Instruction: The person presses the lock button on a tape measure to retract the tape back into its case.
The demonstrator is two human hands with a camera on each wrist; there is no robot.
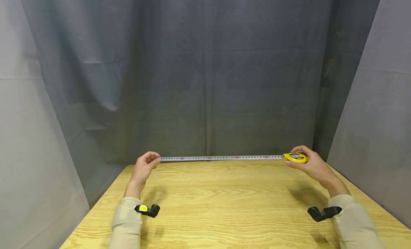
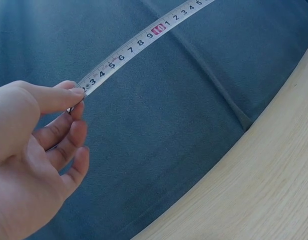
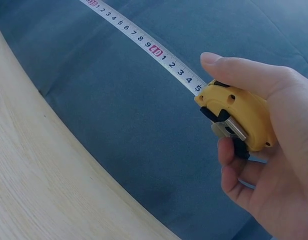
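Observation:
A white tape blade is stretched level above the far edge of the wooden table, from one hand to the other. My left hand pinches the blade's end tip between thumb and forefinger. My right hand grips the yellow tape measure case, thumb on top and fingers curled under it. In the right wrist view the blade leaves the case near the 45 mark. In the left wrist view the blade shows a red 10.
A dark grey cloth backdrop hangs behind the table, with lighter panels at the left and right. A black camera mount sits on each wrist. The table's bare top lies between my forearms.

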